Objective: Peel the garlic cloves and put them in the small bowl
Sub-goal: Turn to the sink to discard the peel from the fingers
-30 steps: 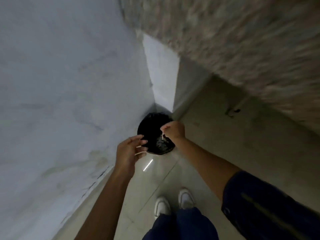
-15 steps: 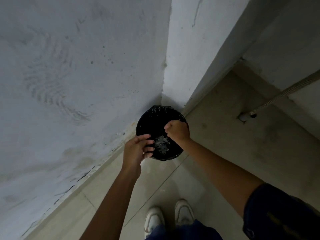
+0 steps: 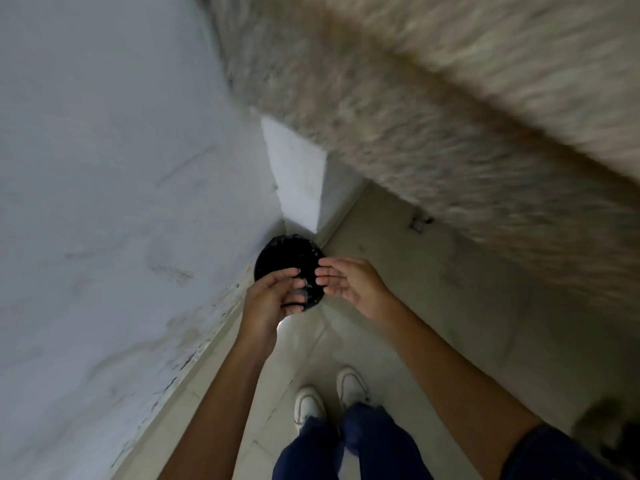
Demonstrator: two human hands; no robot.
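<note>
Over the bin (image 3: 289,258) at 12 o'clock, left hand (image 3: 268,299) and right hand (image 3: 349,280) are released, holding nothing. No garlic or bowl in view. Skins sticking to fingers could fall on the floor (image 3: 398,306).

I am standing in a bare corner of what looks like a home kitchen or utility nook. A pale painted wall (image 3: 104,202) rises at my left, and a speckled stone counter edge (image 3: 450,126), blurred, juts overhead at my right. Plain light floor tiles (image 3: 433,306) lie under my white shoes (image 3: 329,396), and a black-lined bin (image 3: 287,258) sits in the corner.
</note>
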